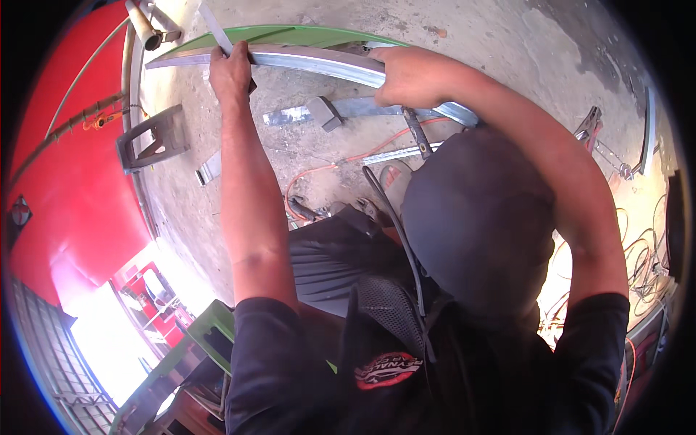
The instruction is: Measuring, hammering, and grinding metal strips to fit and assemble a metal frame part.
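A long, shiny metal rail (319, 64) runs across in front of me, above the concrete floor. At its left part, my left hand (230, 71) is closed around a thin flat metal strip (214, 27) that crosses the rail and sticks out beyond it. A small dark edge shows under that hand. Farther right, my right hand (413, 76) grips the rail, fingers wrapped over its side. Behind the rail lies a green curved panel (297, 34). A dark rounded shape (478, 217), whose kind I cannot make out, hides part of the rail's right end.
On the floor are a grey block (324, 114), a flat metal piece (362, 108), an orange cord (319, 169) and a tool with a dark grip (416, 130). A dark plastic frame (152, 139) stands left, near a red sheet (80, 174). Tangled cables (641, 254) lie right.
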A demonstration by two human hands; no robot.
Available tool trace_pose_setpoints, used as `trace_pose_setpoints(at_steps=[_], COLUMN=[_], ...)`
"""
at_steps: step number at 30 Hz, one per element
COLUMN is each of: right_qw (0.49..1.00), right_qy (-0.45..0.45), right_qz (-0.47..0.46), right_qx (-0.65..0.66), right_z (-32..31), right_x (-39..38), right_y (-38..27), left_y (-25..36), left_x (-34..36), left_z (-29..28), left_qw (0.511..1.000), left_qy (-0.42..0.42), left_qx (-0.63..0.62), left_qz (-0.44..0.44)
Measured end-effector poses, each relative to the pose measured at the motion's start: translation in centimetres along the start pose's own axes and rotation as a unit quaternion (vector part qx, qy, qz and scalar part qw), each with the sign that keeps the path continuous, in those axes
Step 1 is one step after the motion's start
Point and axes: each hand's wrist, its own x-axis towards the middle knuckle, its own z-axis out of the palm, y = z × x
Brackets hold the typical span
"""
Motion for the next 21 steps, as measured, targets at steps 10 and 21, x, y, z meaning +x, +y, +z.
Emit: trace_pose_setpoints(at_steps=[10,21], right_qw=[1.000,0.996], right_qy=[0.004,0.005], right_qz=[0.014,-0.035], right_qx=[0.004,0.076], right_z=[-0.4,-0.8], right_x=[-0.3,0.6], right_y=[-0.4,0.2], left_y=[-0.3,-0.5], left_x=[-0.1,8.4], left_z=[0.7,-8.6], left_qw=[0.990,0.981], left_qy=[0.025,-0.153], left_qx=[-0.142,0.111], left_qz=[0.002,0.031])
